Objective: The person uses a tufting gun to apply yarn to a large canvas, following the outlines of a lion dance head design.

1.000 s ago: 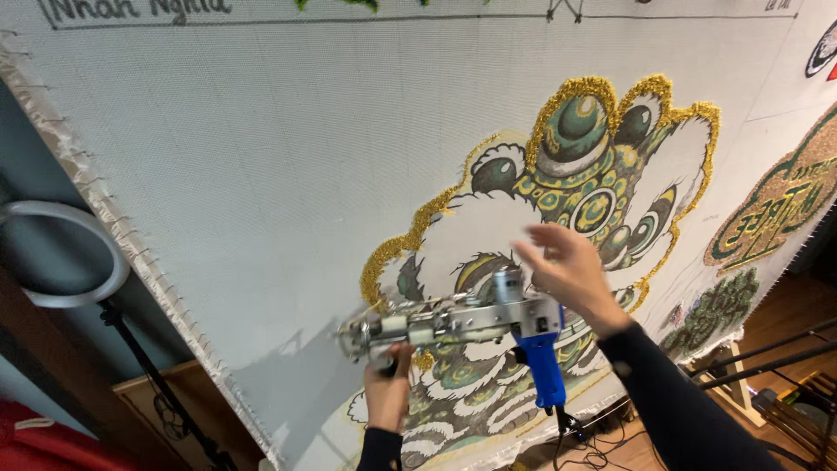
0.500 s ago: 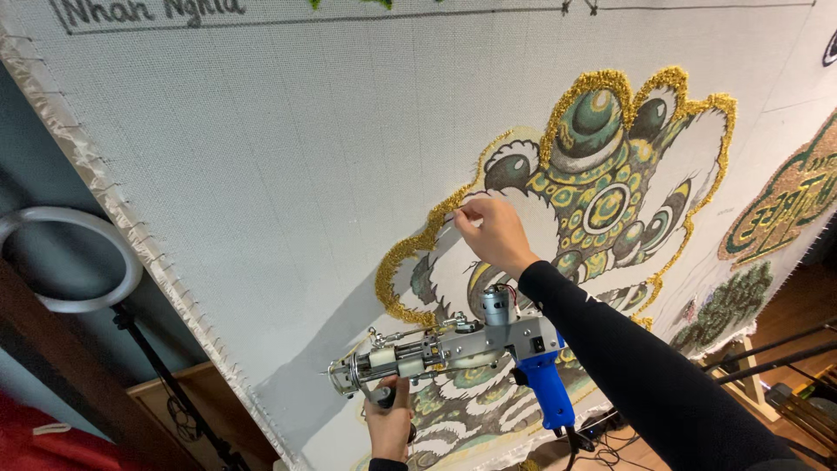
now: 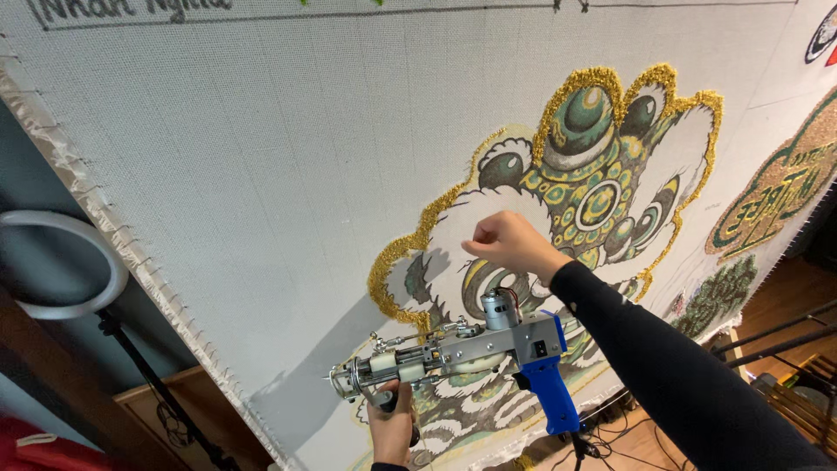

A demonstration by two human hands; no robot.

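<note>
My left hand [image 3: 392, 427] grips the front handle of a tufting gun [image 3: 462, 353], which hangs low before the stretched cloth [image 3: 261, 174], its blue grip pointing down. My right hand [image 3: 510, 244] is closed, fingertips pinched together against the white tufted area of the lion-head design [image 3: 602, 174]; I cannot tell if it pinches a loose thread. To do this well, I judge it best to pluck gently, keeping the gun steady and away from the cloth.

Below the silver tufting gun with the blue pistol grip [image 3: 471, 353], the left hand [image 3: 392, 427] is cut off at the wrist by the bottom edge and hides the gun's front handle, while the pinched fingertips of the right hand [image 3: 510, 244] above it are too small to tell what they hold.
</note>
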